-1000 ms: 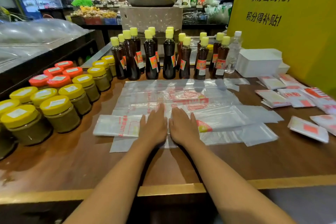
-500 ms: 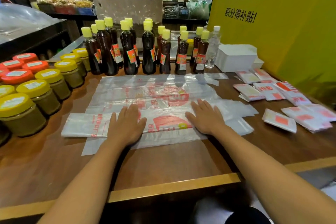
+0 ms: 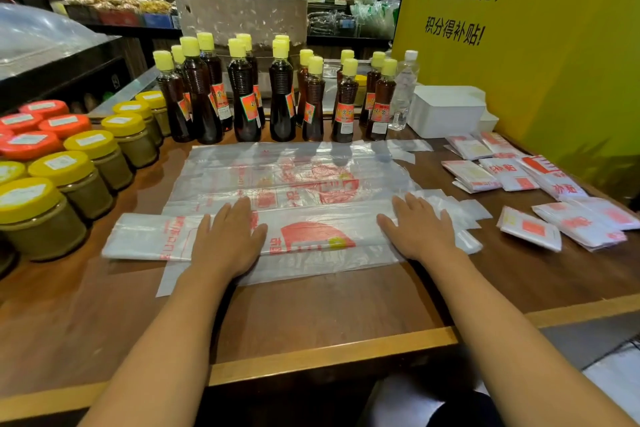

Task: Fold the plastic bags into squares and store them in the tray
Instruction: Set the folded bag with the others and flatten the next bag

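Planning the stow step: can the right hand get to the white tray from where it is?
Probably yes. The right hand lies flat on the plastic bag; the white tray sits far right, with only flat folded bags between. Bottles stand left of that path.

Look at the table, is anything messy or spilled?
Nothing is spilled. The folded bag squares lie loosely scattered at the right instead of in the white tray. Both hands, left and right, lie flat on the long plastic bag.

Left hand (image 3: 227, 239) and right hand (image 3: 419, 229), side by side a second ago, now spread wide apart, palms flat on the folded plastic bag (image 3: 311, 236); red print uncovered between them
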The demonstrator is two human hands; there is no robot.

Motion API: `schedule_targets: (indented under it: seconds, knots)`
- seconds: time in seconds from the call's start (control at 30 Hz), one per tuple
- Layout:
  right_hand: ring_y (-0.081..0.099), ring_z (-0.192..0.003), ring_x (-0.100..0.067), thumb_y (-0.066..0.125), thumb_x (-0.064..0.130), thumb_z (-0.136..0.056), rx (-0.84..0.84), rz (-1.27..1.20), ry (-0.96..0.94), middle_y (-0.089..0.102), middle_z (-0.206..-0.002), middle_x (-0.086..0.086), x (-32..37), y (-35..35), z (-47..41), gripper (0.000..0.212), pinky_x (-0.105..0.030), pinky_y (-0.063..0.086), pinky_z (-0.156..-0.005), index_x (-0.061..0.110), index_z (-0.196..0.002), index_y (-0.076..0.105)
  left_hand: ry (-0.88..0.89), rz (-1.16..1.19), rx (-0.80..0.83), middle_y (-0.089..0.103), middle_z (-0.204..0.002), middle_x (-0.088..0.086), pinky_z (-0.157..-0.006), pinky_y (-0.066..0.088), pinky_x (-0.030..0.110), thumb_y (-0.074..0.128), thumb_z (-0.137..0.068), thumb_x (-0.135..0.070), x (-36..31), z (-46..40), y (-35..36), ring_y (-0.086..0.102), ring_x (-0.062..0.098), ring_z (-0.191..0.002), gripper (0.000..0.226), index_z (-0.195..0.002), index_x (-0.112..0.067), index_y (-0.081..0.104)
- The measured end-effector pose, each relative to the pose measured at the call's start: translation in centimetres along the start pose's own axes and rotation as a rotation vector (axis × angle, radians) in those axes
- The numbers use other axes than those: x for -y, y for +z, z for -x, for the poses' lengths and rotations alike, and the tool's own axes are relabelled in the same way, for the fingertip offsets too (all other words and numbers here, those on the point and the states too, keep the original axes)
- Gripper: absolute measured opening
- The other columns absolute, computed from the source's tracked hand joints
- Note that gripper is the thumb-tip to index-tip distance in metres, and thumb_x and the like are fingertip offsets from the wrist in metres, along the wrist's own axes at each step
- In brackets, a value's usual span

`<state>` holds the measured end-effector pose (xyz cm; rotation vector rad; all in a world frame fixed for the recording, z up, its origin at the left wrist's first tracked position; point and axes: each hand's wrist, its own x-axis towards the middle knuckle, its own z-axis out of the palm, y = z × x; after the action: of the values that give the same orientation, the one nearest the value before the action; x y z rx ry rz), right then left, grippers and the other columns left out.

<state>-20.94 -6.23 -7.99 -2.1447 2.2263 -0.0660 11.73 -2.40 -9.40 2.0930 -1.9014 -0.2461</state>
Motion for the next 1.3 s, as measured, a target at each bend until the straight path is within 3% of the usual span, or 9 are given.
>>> schedule_targets:
  seconds: [0.23,0.33,0.43,0.53,0.67,0.8,0.87,1.1,1.3]
  knots:
    - [0.022,-0.149,-0.027,0.024,0.062,-0.1,-0.065,0.006,0.027,0.025,-0.163,-0.004,0.7,0.0,0.5,0.064,-0.063,0.01,-0.118,0.028,-0.154,0.031,-0.042,-0.098,-0.15,0.032,-0.161,-0.001,-0.122,0.004,0.053,0.038,-0.105,-0.032,-2.1,1.2,-1.3,0.014,0.027,-0.152,0.058,-0.158,-0.022,0.018]
    - [0.023,-0.147,-0.03,0.026,0.062,-0.099,-0.073,-0.029,0.02,0.028,-0.161,-0.006,1.8,0.0,0.8,0.064,-0.061,0.011,-0.119,0.026,-0.151,0.034,0.089,-0.12,-0.232,0.04,-0.155,-0.002,-0.121,0.003,0.051,0.039,-0.105,-0.036,-6.8,1.8,-1.5,0.02,0.023,-0.15,0.059,-0.158,-0.021,0.019]
    - [0.022,-0.147,-0.032,0.025,0.059,-0.101,-0.083,-0.091,-0.017,0.026,-0.161,-0.008,2.8,0.3,1.2,0.061,-0.057,0.012,-0.12,0.023,-0.149,0.035,0.273,-0.066,-0.097,0.034,-0.161,0.0,-0.123,0.002,0.053,0.029,-0.107,-0.048,-11.9,1.4,-0.1,0.018,0.022,-0.152,0.061,-0.159,-0.021,0.015]
    - [0.027,-0.144,-0.031,0.027,0.049,-0.105,-0.11,-0.13,-0.071,0.032,-0.157,-0.007,1.9,-0.3,1.3,0.048,-0.056,0.014,-0.119,0.026,-0.145,0.04,0.32,0.017,0.035,0.036,-0.159,0.004,-0.123,0.013,0.05,0.028,-0.106,-0.049,-14.2,0.6,2.5,0.024,0.025,-0.15,0.059,-0.157,-0.021,0.023]
    - [0.033,-0.14,-0.024,0.039,0.046,-0.103,0.026,-0.138,-0.205,0.04,-0.151,0.004,-2.4,-2.1,0.4,0.035,-0.055,0.01,-0.119,0.036,-0.135,0.048,0.366,-0.04,0.07,0.043,-0.15,0.003,-0.117,0.025,0.048,0.033,-0.104,-0.046,-13.2,0.1,3.9,0.036,0.025,-0.138,0.047,-0.141,-0.018,0.039]
    - [0.051,-0.118,-0.019,0.05,0.041,-0.099,-0.137,-0.246,-0.186,0.057,-0.12,0.01,-4.9,-1.9,0.6,0.012,-0.045,0.032,-0.108,0.034,-0.103,0.059,0.406,-0.022,0.046,0.048,-0.141,-0.001,-0.114,0.027,0.046,0.033,-0.104,-0.048,-12.7,0.1,3.7,0.041,0.023,-0.131,0.04,-0.131,-0.021,0.045]
    - [0.051,-0.114,-0.017,0.049,0.038,-0.101,-0.191,-0.269,-0.146,0.06,-0.114,0.01,-4.8,-2.0,0.4,0.012,-0.043,0.032,-0.103,0.034,-0.1,0.06,0.399,-0.007,0.027,0.05,-0.134,-0.003,-0.112,0.027,0.044,0.034,-0.103,-0.049,-13.0,0.0,3.7,0.042,0.022,-0.128,0.037,-0.126,-0.022,0.046]
    - [0.037,-0.131,-0.021,0.046,0.055,-0.098,-0.068,-0.239,-0.11,0.055,-0.13,0.005,-5.1,-2.1,-0.2,0.034,-0.042,0.02,-0.106,0.039,-0.125,0.057,0.374,0.02,0.098,0.023,-0.165,-0.003,-0.123,0.01,0.045,0.031,-0.103,-0.056,-12.8,-0.3,3.7,0.018,0.019,-0.151,0.066,-0.159,-0.023,0.02]
    - [0.054,-0.101,-0.015,0.06,0.049,-0.093,-0.079,-0.402,-0.145,0.061,-0.098,0.013,-6.8,-2.8,-0.2,0.016,-0.038,0.038,-0.091,0.035,-0.101,0.061,0.433,-0.007,0.136,0.023,-0.165,-0.007,-0.122,0.011,0.045,0.041,-0.1,-0.059,-12.0,-0.6,3.1,0.016,0.015,-0.152,0.066,-0.156,-0.028,0.027]
